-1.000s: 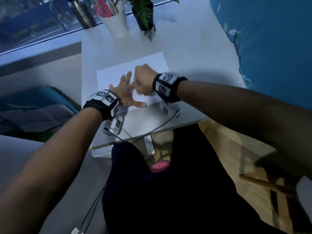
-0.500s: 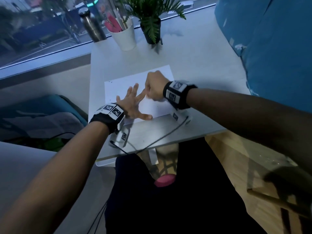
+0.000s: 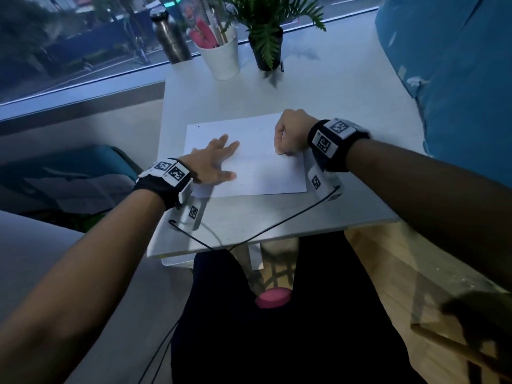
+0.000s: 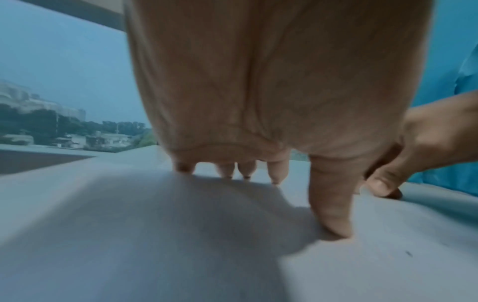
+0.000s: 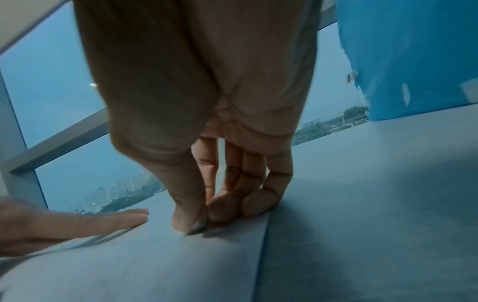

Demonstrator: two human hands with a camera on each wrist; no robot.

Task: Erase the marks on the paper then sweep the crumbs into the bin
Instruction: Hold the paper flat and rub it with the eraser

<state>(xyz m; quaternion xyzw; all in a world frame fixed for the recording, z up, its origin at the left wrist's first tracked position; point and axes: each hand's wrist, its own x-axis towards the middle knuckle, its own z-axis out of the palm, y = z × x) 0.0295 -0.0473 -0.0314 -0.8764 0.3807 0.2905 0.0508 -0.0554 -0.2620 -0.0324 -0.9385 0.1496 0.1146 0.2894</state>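
Observation:
A white sheet of paper (image 3: 257, 173) lies on the white table (image 3: 332, 101). My left hand (image 3: 216, 162) presses flat on the sheet's left part with its fingers spread; in the left wrist view the fingertips (image 4: 333, 224) touch the paper (image 4: 181, 235). My right hand (image 3: 288, 134) is curled near the sheet's right edge. In the right wrist view its thumb and fingers pinch a small grey eraser (image 5: 197, 226) against the paper (image 5: 155, 265); most of the eraser is hidden. No marks or crumbs can be made out.
At the table's far edge stand a metal bottle (image 3: 170, 37), a white cup of pens (image 3: 221, 56) and a potted plant (image 3: 266, 37). A blue cushion (image 3: 457, 79) bounds the right side. A black cable (image 3: 277, 225) crosses the near edge. A pink round object (image 3: 273, 297) sits below.
My right hand has slid right, away from the left fingers toward the paper's right edge. The left hand stays flat on the sheet. The head view has tilted up.

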